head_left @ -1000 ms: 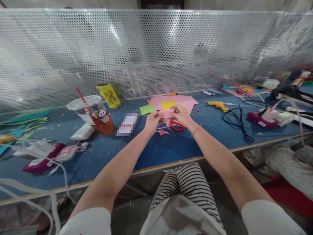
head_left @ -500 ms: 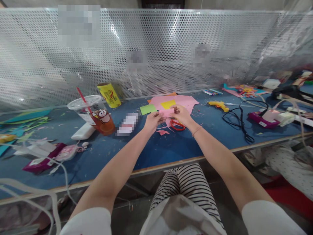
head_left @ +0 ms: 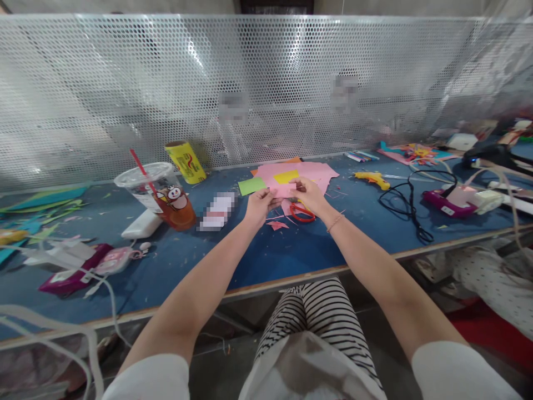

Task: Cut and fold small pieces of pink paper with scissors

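Observation:
A small pink paper piece [head_left: 283, 192] is stretched between my two hands, just above the table. My left hand [head_left: 261, 204] pinches its left end, and my right hand [head_left: 308, 193] grips the right end between thumb and fingers. Behind it lie a large pink sheet [head_left: 320, 173], a yellow paper piece [head_left: 286, 176] and a green paper piece [head_left: 251, 186]. Red-handled scissors [head_left: 303, 213] rest below my right hand, their blades mostly hidden. Pink scraps [head_left: 277, 225] lie nearer to me on the blue table [head_left: 275, 255].
At left stand a drink cup [head_left: 177, 208] with a straw and a yellow roll [head_left: 186, 162]. A purple power strip [head_left: 77, 272] lies front left. To the right are a yellow glue gun [head_left: 372, 179], a black cable [head_left: 410, 208] and another purple power strip [head_left: 447, 204]. A perforated metal screen [head_left: 275, 72] runs behind.
Both hands stay nearly in place, still holding the pink paper piece. The piece has tilted slightly, showing more of its flat face.

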The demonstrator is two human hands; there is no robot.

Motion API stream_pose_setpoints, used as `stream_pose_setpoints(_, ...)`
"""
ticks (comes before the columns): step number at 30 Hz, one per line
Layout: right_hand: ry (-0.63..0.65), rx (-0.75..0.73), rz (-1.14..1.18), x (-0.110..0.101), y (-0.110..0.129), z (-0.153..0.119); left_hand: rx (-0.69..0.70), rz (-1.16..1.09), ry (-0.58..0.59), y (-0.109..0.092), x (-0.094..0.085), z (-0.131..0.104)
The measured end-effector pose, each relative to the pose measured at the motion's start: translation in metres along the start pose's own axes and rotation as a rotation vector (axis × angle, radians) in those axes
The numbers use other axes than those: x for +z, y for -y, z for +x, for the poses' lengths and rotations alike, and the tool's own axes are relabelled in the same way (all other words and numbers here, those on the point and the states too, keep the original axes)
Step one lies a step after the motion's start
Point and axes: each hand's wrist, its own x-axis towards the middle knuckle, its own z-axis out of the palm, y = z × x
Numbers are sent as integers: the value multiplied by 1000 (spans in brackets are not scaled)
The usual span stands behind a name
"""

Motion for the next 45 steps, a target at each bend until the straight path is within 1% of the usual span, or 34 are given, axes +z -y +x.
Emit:
stream_pose_setpoints(4,-13,100,142,1,-6,3,41,13,-21,0,-1,-1)
stream_pose_setpoints(7,-18,124,165,1,-5,4,57,25,-38,0,-1,-1)
stream_pose_setpoints(13,-47,117,156,1,4,1,41,5,-47,-1,0,-1)
stream_pose_setpoints(18,-65,111,164,1,8,0,27,-5,-47,-4,1,-2)
stream_pose_setpoints(26,-45,122,172,2,8,0,64,18,-80,-5,1,-2)
stream_pose_setpoints(30,-32,123,182,2,6,0,43,17,-99,-7,2,-3)
stream_pose_setpoints(34,-27,120,166,2,0,2,24,-20,-83,-8,3,-4)
stream_pose_setpoints(40,-22,103,163,1,-2,4,41,-46,-62,-7,3,-5)
stream_pose_setpoints(45,-19,82,86,-1,0,2,106,29,-66,-4,1,-3)
